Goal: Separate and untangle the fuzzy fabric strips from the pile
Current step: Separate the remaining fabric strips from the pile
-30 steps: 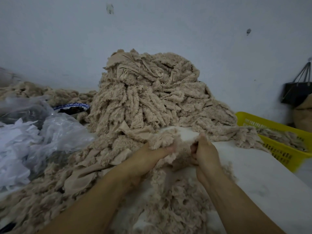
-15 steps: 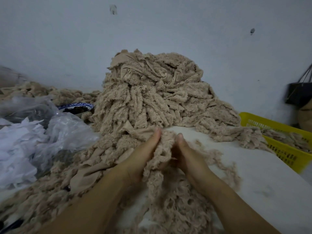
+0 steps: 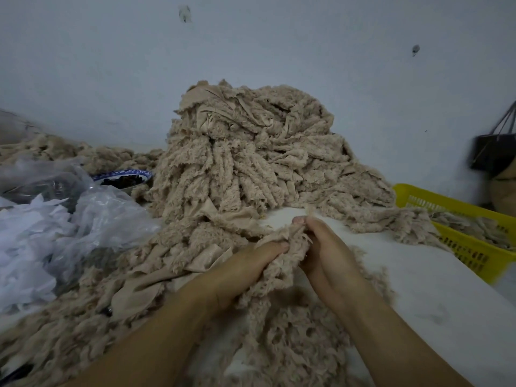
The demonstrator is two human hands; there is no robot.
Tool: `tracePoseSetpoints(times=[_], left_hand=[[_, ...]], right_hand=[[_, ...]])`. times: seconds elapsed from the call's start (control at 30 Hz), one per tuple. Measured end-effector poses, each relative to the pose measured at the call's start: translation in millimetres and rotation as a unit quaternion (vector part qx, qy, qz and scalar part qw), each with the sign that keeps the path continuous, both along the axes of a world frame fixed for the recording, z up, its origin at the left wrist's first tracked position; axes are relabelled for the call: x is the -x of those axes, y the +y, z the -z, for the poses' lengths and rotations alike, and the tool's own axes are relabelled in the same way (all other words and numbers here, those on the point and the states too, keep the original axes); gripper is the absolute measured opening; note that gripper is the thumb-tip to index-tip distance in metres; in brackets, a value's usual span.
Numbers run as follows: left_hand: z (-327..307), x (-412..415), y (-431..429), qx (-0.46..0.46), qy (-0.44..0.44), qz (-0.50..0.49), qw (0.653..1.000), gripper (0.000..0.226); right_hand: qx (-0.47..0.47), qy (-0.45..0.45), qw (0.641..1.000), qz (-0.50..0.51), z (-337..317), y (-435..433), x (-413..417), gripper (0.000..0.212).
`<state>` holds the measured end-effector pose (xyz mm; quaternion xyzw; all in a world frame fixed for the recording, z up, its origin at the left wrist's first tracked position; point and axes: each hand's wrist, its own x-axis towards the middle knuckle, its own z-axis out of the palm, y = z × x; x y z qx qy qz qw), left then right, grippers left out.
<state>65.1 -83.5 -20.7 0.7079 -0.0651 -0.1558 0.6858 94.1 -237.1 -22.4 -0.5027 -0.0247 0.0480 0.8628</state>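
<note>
A tall pile of beige fuzzy fabric strips (image 3: 251,152) rises against the wall in the middle. In front of it both hands hold one bunch of fuzzy strips (image 3: 287,263) between them. My left hand (image 3: 245,270) grips the bunch from the left with curled fingers. My right hand (image 3: 326,247) pinches its top end from the right, fingertips close to the left hand. The bunch hangs down into a loose heap of strips (image 3: 293,339) near my forearms.
Crumpled clear plastic bags with white scraps (image 3: 55,219) lie at left, a blue-rimmed bowl (image 3: 122,178) behind them. A yellow basket (image 3: 458,233) with strips stands at right on the white table (image 3: 432,297). A dark bag (image 3: 494,152) hangs at far right.
The hands came together from being spread apart, then closed on the bunch; the left fingers curled round it and the right fingertips moved up to its top end.
</note>
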Motion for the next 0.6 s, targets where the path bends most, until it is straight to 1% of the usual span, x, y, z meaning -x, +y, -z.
tracePoseSetpoints(times=[0.03, 0.1, 0.13, 0.17, 0.2, 0.23, 0.27, 0.3, 0.33, 0.37, 0.43, 0.5, 0.53, 0.6], left_hand=[[-3.5, 2.9, 1.4, 0.001, 0.005, 0.011, 1.000, 0.026], [-7.3, 4.9, 5.8, 0.012, 0.006, -0.001, 1.000, 0.029], [-8.3, 4.7, 7.7, 0.026, -0.005, -0.027, 0.999, 0.036], [-9.9, 4.4, 9.3, 0.043, -0.016, -0.059, 0.997, 0.043], [-10.7, 2.6, 10.0, 0.067, -0.025, -0.093, 0.993, 0.048], [-12.3, 0.8, 9.7, 0.102, -0.030, -0.126, 0.986, 0.049], [-12.3, -2.0, 9.1, 0.150, -0.030, -0.147, 0.977, 0.049], [-12.2, -4.4, 8.6, 0.206, -0.020, -0.164, 0.965, 0.050], [-11.6, -7.6, 9.0, 0.251, -0.008, -0.179, 0.951, 0.051], [-10.8, -10.5, 9.9, 0.283, 0.002, -0.188, 0.941, 0.049], [-10.9, -12.2, 13.4, 0.323, 0.013, -0.194, 0.926, 0.046], [-10.7, -12.8, 15.0, 0.337, 0.019, -0.187, 0.922, 0.044], [-10.3, -12.8, 13.9, 0.324, 0.014, -0.189, 0.927, 0.042], [-7.4, -11.4, 7.5, 0.248, -0.019, -0.202, 0.947, 0.036]], right_hand=[[-0.012, 0.006, 0.999, 0.031, -1.6, -2.9, -2.0, 0.025], [-0.086, 0.038, 0.990, 0.105, -2.7, -17.4, -8.7, 0.018], [-0.091, 0.043, 0.986, 0.130, -2.8, -26.5, -12.3, 0.017], [-0.054, 0.042, 0.987, 0.146, -3.5, -33.5, -13.5, 0.018], [0.017, 0.027, 0.989, 0.142, -1.7, -35.4, -12.2, 0.023], [0.117, 0.002, 0.985, 0.129, 0.5, -32.5, -9.2, 0.033], [0.228, -0.028, 0.967, 0.112, 4.0, -25.9, -6.3, 0.046], [0.333, -0.057, 0.937, 0.093, 6.1, -17.9, -1.7, 0.055], [0.402, -0.085, 0.909, 0.075, 9.0, -10.4, 0.9, 0.057], [0.428, -0.108, 0.896, 0.055, 11.0, -4.5, 3.5, 0.055], [0.406, -0.143, 0.902, 0.019, 13.8, 1.7, 6.4, 0.054], [0.385, -0.161, 0.909, -0.010, 15.4, 4.7, 9.0, 0.062], [0.364, -0.161, 0.917, -0.032, 15.5, 6.9, 10.1, 0.062], [0.302, -0.149, 0.938, -0.085, 16.6, 12.7, 11.1, 0.060]])
